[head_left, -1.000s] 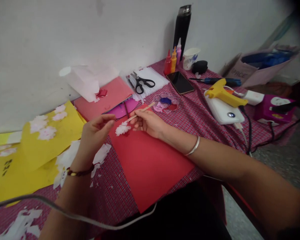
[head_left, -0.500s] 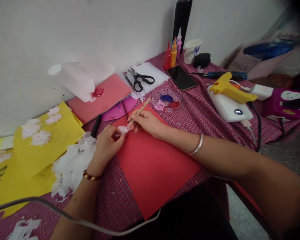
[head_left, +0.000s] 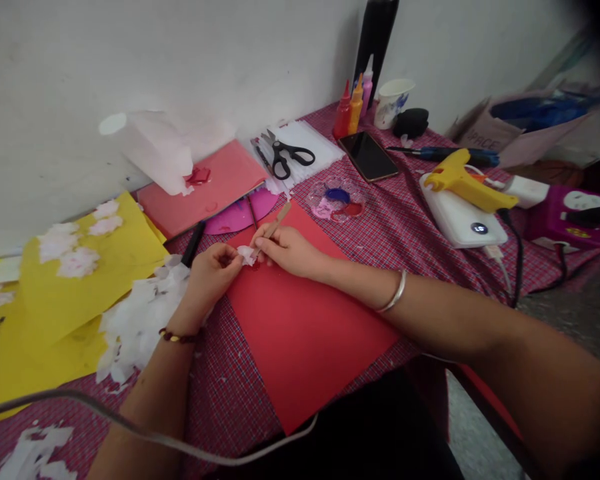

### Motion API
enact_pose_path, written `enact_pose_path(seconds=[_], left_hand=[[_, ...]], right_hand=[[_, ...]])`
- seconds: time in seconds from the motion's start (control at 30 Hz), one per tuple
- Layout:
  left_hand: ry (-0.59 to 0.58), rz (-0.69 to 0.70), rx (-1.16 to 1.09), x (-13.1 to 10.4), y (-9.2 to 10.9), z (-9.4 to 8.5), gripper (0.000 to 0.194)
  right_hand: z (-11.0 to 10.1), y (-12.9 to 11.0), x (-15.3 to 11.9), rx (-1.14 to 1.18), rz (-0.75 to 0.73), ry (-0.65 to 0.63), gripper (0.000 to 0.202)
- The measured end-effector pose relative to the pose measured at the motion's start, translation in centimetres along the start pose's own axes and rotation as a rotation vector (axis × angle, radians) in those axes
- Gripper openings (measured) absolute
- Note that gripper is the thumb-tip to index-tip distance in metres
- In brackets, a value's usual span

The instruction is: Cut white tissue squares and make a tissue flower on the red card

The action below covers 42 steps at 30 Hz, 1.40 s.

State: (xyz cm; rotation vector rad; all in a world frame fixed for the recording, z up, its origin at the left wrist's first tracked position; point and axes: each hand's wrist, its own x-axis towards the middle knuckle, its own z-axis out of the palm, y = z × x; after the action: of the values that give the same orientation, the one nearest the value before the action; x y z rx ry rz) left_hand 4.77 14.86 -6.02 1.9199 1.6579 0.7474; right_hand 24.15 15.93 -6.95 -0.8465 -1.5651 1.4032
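Over the top of a red paper sheet (head_left: 310, 320), my left hand (head_left: 214, 270) pinches the edge of a small pale paper flower (head_left: 247, 255). My right hand (head_left: 287, 248) is closed round a flat wooden stick (head_left: 281, 215), its upper end pointing away from me. The stick's lower end is at the flower, mostly hidden by my fingers. A small dark red spot lies on the sheet just under the flower. Beyond my hands sits a clear paint palette (head_left: 320, 193) with blue, pink and red paint.
White paper scraps (head_left: 143, 320) and yellow sheets (head_left: 115, 267) with pale flowers lie left. Black scissors (head_left: 283, 163), a phone (head_left: 369, 157), paint bottles (head_left: 343, 113) and a paper cup (head_left: 393, 107) stand farther back. A yellow glue gun (head_left: 467, 187) rests on a white power bank (head_left: 455, 223).
The flower shows more plainly between my hands, and my left fingers have drawn slightly left. The stick has shifted a little toward me. The whole view has tilted slightly.
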Motion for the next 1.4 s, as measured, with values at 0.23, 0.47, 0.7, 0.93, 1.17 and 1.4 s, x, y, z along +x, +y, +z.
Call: enact_pose_path(seconds=[0.23,0.47,0.7,0.93,1.17,1.4], left_hand=[[0.005,-0.012,0.022,-0.1,0.0,0.2,0.019],[-0.004,0.053,0.051,-0.1,0.2,-0.7,0.034],[0.009,0.041,0.007,-0.4,0.4,-0.6,0.038],[0.137,-0.097,-0.340,-1.4,0.7,-4.5,0.017],[0.213,-0.118,-0.386,-4.9,0.6,-6.1,0.012],[0.141,-0.163,-0.325,-4.7,-0.7,-3.4,0.016]], right_hand=[[0.0,0.2,0.0,-0.203,-0.070,-0.015,0.020],[-0.1,0.2,0.1,-0.358,-0.117,-0.123,0.018],[-0.2,0.3,0.2,-0.003,-0.032,0.039,0.018],[-1.6,-0.3,0.2,0.395,0.213,0.263,0.025],[-0.7,-0.2,0.1,0.301,0.169,0.179,0.030],[-0.2,0.4,-0.1,0.088,0.079,0.086,0.025]])
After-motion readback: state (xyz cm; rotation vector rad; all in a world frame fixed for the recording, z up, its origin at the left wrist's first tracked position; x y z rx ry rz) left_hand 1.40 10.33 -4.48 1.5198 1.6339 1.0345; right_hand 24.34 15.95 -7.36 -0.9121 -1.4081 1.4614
